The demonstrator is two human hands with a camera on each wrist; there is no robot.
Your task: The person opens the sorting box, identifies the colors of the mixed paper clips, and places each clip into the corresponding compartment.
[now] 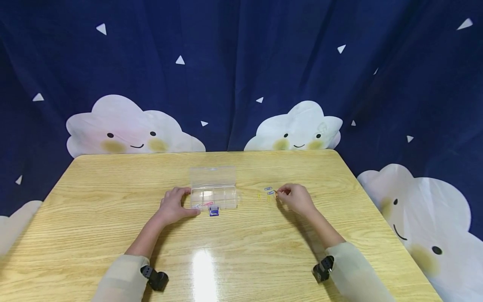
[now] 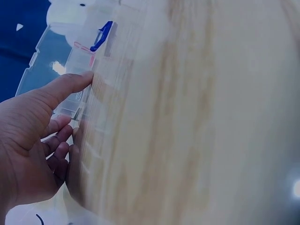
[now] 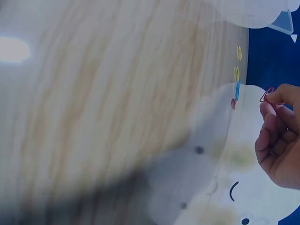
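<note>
A clear plastic compartment box (image 1: 222,193) lies on the table with its lid raised at the back. My left hand (image 1: 175,206) grips its left end, thumb along the front side and fingers curled by the end wall. Pink and white paper clips (image 1: 208,204) lie in the front left of the box; a blue latch (image 1: 214,211) shows on its front. To the right, my right hand (image 1: 299,199) pinches a red paper clip (image 3: 266,94) between thumb and forefinger. Blue paper clips (image 1: 268,188) and yellow paper clips (image 1: 258,196) lie just left of that hand, with another red clip (image 3: 233,103) close by.
The wooden table (image 1: 241,247) runs back to a dark blue curtain (image 1: 226,63) printed with clouds and triangles. Black wrist cameras (image 1: 157,280) sit below both forearms. A bright light reflection shows on the near tabletop.
</note>
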